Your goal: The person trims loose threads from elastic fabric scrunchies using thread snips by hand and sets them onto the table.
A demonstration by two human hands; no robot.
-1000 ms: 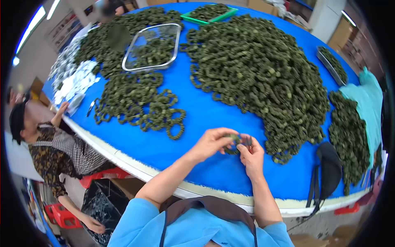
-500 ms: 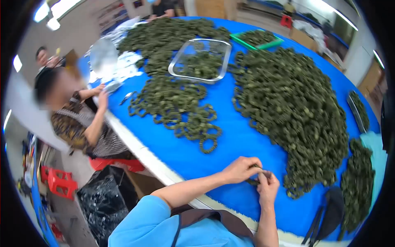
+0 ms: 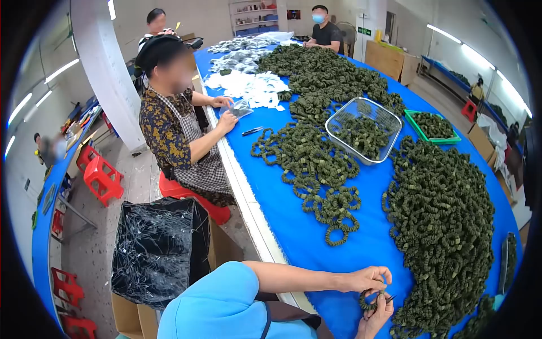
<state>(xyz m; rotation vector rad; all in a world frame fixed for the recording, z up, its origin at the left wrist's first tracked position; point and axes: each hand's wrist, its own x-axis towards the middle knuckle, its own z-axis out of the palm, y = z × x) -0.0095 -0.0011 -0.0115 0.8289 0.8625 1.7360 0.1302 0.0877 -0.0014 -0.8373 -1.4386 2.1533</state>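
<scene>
My left hand [image 3: 368, 279] is bent over a dark green ribbed ring [image 3: 366, 303], its thumb and fingers curled in a pinch. What the pinch holds is too small to make out. From below, my right hand [image 3: 379, 317] grips the same ring. A thin dark point [image 3: 390, 298] sticks out by the right fingertips; its kind is unclear. Both hands are above the blue tabletop [image 3: 316, 271], near its front edge. Beside them on the right rises a large heap of similar green rings [image 3: 446, 237]. A smaller spread of rings [image 3: 316, 164] lies farther forward.
A wire basket [image 3: 389, 155] and a green tray [image 3: 418, 129] hold rings. Across the left edge, a seated person [image 3: 169, 118] handles a clear bag [image 3: 241, 109] near small metal snips [image 3: 252, 130]. A black-lined box [image 3: 161, 243] and red stools [image 3: 103, 179] stand on the floor.
The view has turned left, so the table and heaps sit farther right. My hands, earlier close together, are slightly apart at the fingertips, and the ring between them shows more clearly.
</scene>
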